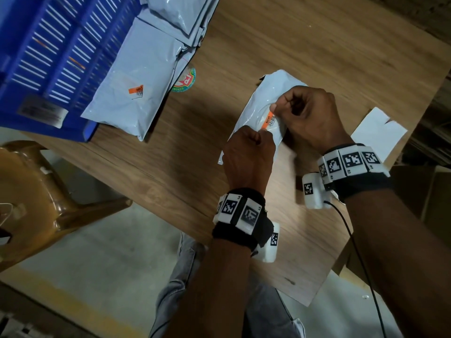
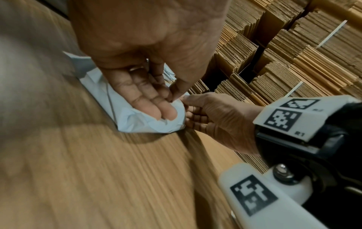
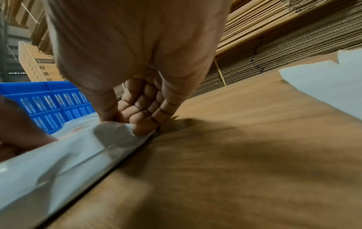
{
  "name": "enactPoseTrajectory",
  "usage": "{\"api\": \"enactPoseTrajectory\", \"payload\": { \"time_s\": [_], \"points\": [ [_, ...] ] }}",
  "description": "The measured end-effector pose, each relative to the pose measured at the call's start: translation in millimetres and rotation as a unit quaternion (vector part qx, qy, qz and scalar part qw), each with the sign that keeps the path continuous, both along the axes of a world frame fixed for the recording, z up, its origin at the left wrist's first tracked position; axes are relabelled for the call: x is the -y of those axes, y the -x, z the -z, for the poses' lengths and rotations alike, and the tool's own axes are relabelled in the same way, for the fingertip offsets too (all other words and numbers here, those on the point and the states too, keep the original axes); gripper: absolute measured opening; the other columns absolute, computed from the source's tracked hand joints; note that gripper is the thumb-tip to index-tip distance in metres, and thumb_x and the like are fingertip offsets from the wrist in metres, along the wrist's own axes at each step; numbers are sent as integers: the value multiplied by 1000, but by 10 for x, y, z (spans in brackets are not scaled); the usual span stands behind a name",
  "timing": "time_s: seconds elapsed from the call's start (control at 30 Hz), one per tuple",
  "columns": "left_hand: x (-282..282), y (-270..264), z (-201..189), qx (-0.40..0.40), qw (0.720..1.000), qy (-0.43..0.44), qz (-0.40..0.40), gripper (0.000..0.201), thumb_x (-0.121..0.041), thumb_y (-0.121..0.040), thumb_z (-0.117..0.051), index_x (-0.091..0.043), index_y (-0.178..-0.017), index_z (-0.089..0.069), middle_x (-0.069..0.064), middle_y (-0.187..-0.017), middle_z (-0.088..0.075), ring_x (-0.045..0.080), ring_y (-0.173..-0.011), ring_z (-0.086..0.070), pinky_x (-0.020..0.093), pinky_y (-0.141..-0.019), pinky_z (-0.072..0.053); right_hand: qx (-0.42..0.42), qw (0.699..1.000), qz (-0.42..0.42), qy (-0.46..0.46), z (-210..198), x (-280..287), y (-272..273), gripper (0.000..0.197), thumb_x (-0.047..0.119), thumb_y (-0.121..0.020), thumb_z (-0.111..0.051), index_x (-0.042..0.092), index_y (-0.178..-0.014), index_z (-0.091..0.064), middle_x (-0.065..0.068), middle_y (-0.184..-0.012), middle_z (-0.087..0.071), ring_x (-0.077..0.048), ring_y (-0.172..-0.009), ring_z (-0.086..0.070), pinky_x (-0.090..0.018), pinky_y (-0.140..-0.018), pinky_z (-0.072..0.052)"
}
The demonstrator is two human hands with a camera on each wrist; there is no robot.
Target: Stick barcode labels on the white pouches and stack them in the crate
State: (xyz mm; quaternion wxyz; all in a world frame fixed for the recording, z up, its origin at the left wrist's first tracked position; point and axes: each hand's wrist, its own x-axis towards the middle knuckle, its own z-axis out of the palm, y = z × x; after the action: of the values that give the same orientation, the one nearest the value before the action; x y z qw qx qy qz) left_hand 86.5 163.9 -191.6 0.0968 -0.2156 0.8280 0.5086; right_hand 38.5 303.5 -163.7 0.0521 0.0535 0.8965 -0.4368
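A white pouch (image 1: pixel 264 101) lies flat on the wooden tabletop (image 1: pixel 305 45), near its right-hand part, with an orange-and-white barcode label (image 1: pixel 269 120) on its upper face. The right hand (image 1: pixel 308 113) rests on the pouch with fingers curled, thumb and forefinger pinched together at the far end of the label; the right wrist view shows the fingertips (image 3: pixel 141 128) pressing the pouch's edge. The left hand (image 1: pixel 246 154) sits at the near end of the label, its grip curled too, fingers (image 2: pixel 156 108) bearing down on the crumpled pouch corner and thumb tip meeting the forefinger. To the left, well apart, a labelled pouch (image 1: pixel 131 91) overlaps a heap of further pouches (image 1: pixel 180 18) beside the blue crate (image 1: pixel 48 57). A round sticker (image 1: pixel 186 80) peeks out beside that pile. A white backing sheet (image 1: pixel 379 132) lies just right of the right wrist.
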Motion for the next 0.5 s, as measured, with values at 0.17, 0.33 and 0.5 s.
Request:
{"api": "enactPoseTrajectory", "payload": {
  "time_s": [0.17,0.33,0.5],
  "points": [
    [7,-13,-2,0,1000,-9,0,39,-52,-83,-56,-20,-61,-55,-3,-63,-67,18,-60,-70,39,-66,-59,13,1000,-23,17,-3,-71,-19,15,29,-91,-74,15,-94,-77,2,-90,-76,-11,-84,-71,-24,-83,-57],
    [19,-19,-16,19,1000,-24,1,28,-39,-82,-62,-19,-63,-56,-4,-67,-70,14,-57,-71,38,-63,-61,25,999,-45,13,12,-121,7,8,19,-93,-70,16,-97,-76,1,-93,-76,-9,-88,-71,-29,-88,-57],
    [12,-10,-126,27,999,-39,-13,34,-40,-83,-64,-18,-59,-55,-4,-60,-68,12,-54,-70,39,-63,-61,33,999,-30,30,9,-103,15,5,20,-92,-71,19,-93,-76,5,-91,-76,-9,-85,-72,-25,-86,-58]
  ]
}}
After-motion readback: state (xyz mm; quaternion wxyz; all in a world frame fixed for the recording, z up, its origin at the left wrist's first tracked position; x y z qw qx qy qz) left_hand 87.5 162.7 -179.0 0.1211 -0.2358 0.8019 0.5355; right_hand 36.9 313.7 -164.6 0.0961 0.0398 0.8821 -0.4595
